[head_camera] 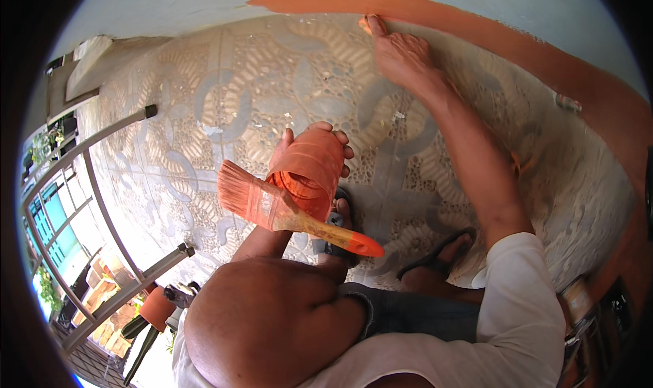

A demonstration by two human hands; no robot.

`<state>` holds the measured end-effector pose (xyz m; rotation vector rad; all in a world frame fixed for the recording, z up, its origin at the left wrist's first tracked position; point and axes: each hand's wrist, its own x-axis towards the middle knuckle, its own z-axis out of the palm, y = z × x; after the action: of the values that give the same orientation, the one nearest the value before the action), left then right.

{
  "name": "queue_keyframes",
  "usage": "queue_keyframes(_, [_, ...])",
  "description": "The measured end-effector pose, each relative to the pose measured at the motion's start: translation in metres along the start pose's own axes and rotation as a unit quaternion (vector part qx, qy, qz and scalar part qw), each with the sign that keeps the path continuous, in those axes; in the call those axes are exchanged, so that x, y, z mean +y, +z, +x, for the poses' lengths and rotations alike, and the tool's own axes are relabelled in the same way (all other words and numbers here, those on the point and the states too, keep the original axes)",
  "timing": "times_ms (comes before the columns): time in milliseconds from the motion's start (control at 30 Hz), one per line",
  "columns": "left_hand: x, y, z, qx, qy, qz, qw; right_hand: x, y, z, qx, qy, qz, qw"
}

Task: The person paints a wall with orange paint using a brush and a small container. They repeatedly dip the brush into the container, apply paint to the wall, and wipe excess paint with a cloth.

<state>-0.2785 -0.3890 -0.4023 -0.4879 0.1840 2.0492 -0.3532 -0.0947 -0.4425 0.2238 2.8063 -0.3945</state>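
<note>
My left hand (281, 148) is wrapped around an orange paint-coated container (316, 156), tilted so its mouth faces me. Wet-looking orange paint coats the inside. Across the mouth lies a wide flat paintbrush (278, 207) with orange-stained bristles to the left and a wooden, orange-tipped handle to the right. My right hand (403, 54) reaches forward to the foot of the wall. Its fingers pinch a small orange-stained piece (364, 25), perhaps cloth or sponge, against the lower edge of an orange painted band (449, 23). The band runs along the base of a pale wall (204, 3).
The floor has patterned tiles (306, 87) with pale specks. At the left are a metal frame (94, 138) and a potted plant (157, 306). My bare knee (270, 316) and sandalled feet (336, 235) are close below. Some objects (579, 306) stand at the lower right.
</note>
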Motion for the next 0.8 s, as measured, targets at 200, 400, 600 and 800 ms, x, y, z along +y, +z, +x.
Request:
queue_keyframes(200, [-0.002,-0.003,0.003,-0.001,0.008,0.015,1.0,-0.003,-0.008,0.0,-0.014,0.004,0.018,1.0])
queue_keyframes(400, [-0.006,0.003,0.004,-0.001,0.008,0.022,1.0,-0.001,-0.014,-0.004,-0.037,0.024,0.028,0.999])
queue_keyframes(600, [-0.01,0.002,0.006,-0.01,0.002,0.019,1.0,0.015,-0.004,-0.011,-0.013,0.053,0.017,0.998])
queue_keyframes(800, [-0.012,-0.001,0.005,-0.005,-0.004,0.023,1.0,0.032,-0.007,-0.022,-0.015,0.054,-0.004,0.998])
